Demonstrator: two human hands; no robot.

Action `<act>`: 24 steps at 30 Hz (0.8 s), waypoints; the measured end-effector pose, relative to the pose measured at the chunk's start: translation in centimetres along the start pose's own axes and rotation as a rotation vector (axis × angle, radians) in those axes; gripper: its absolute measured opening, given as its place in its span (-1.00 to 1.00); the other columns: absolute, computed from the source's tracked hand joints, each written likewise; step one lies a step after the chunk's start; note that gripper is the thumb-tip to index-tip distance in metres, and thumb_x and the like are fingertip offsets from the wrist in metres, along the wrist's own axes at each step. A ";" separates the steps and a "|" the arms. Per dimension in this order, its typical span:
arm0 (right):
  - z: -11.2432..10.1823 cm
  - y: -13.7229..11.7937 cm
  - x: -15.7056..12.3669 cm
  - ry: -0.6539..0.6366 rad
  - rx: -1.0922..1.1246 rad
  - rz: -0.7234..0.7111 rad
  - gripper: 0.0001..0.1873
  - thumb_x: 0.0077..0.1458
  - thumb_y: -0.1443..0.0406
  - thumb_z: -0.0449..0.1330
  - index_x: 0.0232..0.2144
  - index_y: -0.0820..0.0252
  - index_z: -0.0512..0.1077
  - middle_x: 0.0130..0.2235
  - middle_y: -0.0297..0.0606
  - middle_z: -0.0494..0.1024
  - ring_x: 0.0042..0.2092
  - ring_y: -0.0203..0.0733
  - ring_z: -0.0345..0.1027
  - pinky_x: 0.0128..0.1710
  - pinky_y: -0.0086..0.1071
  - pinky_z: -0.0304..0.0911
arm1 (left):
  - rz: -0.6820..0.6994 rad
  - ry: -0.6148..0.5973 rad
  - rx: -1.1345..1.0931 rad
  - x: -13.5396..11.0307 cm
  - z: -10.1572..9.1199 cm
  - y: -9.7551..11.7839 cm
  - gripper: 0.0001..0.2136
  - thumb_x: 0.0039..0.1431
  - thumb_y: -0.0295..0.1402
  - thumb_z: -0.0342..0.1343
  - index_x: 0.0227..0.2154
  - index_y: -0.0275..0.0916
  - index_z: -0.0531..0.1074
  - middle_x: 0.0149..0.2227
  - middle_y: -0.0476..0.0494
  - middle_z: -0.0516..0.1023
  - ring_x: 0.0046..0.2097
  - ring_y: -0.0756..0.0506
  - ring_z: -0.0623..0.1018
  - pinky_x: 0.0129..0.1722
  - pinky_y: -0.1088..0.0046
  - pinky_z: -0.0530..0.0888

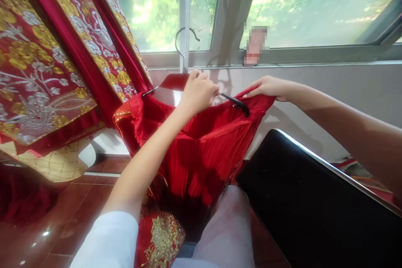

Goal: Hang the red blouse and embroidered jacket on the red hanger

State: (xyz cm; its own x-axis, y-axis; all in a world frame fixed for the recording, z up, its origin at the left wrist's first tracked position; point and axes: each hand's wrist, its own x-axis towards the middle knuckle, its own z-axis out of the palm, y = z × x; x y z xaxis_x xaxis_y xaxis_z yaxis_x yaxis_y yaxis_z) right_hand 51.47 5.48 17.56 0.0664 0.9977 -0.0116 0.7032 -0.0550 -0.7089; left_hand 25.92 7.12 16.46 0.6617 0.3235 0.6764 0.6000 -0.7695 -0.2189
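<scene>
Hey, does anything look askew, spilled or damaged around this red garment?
Slightly askew: the hanger slants, and its lower end stops short of the garment edge held out by the right hand. A pixelated patch by the window hides something. No spill or damage stands out.

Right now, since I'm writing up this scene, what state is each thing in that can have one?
Left hand, closed on the hanger.
Right hand, pinching the edge of the red garment.
Hanger, partly inside the garment's top; whether anything else supports it, unclear.
Red garment, top opening spread, fabric gathered in folds.
Embroidered garment, hanging down.
Window, letting daylight in; latched or not, unclear.
</scene>
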 end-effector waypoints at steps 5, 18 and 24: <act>0.8 -5.4 -3.7 0.282 -0.219 -0.167 -0.74 0.02 0.19 0.24 -0.33 0.28 0.58 -0.45 -0.21 0.55 -0.39 -0.20 0.43 -0.34 -0.35 0.32 | -0.040 -0.018 0.033 0.1 0.1 0.2 -0.73 0.25 -0.39 -0.01 -0.43 -0.26 0.60 -0.39 -0.26 0.61 -0.14 -0.21 0.45 0.05 0.03 0.16; 8.7 -5.2 -5.0 0.534 -0.535 -0.605 -0.60 0.08 0.08 0.09 -0.15 0.19 0.51 -0.19 -0.07 0.56 -0.15 0.05 0.40 -0.16 -0.17 0.25 | 0.046 -0.034 0.083 -0.4 0.0 -0.6 -0.74 0.28 -0.35 -0.03 -0.23 -0.24 0.58 -0.23 -0.21 0.63 -0.09 -0.17 0.48 0.10 0.12 0.23; 8.8 -2.1 -2.2 0.206 -0.140 -0.562 -0.62 0.12 0.06 0.06 -0.25 0.22 0.49 -0.25 -0.21 0.58 -0.21 -0.09 0.42 -0.14 -0.26 0.26 | -0.265 0.248 0.132 -5.8 -6.5 -2.1 -0.65 0.29 -0.30 -0.07 0.08 -0.22 0.37 0.05 -0.24 0.50 0.09 -0.18 0.42 0.19 0.16 0.22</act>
State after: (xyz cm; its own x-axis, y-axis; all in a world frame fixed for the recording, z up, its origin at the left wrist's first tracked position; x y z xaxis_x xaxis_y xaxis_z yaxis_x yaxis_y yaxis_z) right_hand 43.58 3.72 12.88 -0.2161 0.8480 0.4839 0.7556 0.4591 -0.4672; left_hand 17.91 3.25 17.62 0.3567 0.3465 0.8676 0.7993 -0.5940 -0.0914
